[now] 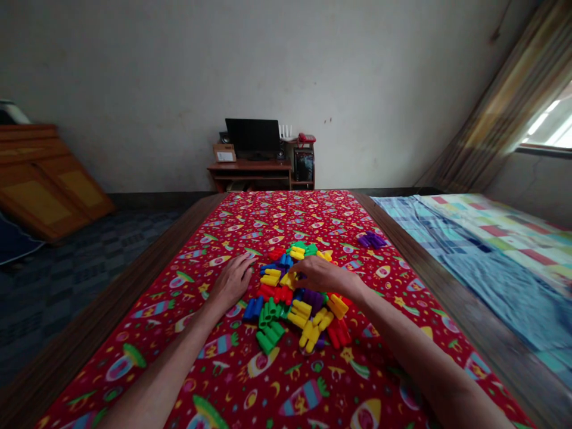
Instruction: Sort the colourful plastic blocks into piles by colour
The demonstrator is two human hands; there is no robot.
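Note:
A heap of plastic building blocks (298,298) in yellow, green, red, blue and purple lies on the red patterned cloth (277,220). My left hand (232,280) rests flat on the cloth at the heap's left edge, fingers stretched out and holding nothing. My right hand (324,275) reaches over the top of the heap, fingers bent down and pinched among the yellow and blue blocks; what they grip is hidden. A separate small cluster of purple blocks (372,240) lies apart, further off to the right.
The cloth covers a wooden-edged table (402,232). A bed with a checked quilt (487,250) stands to the right. A desk with a monitor (253,138) is against the far wall. Wooden panels (44,185) lean at the left.

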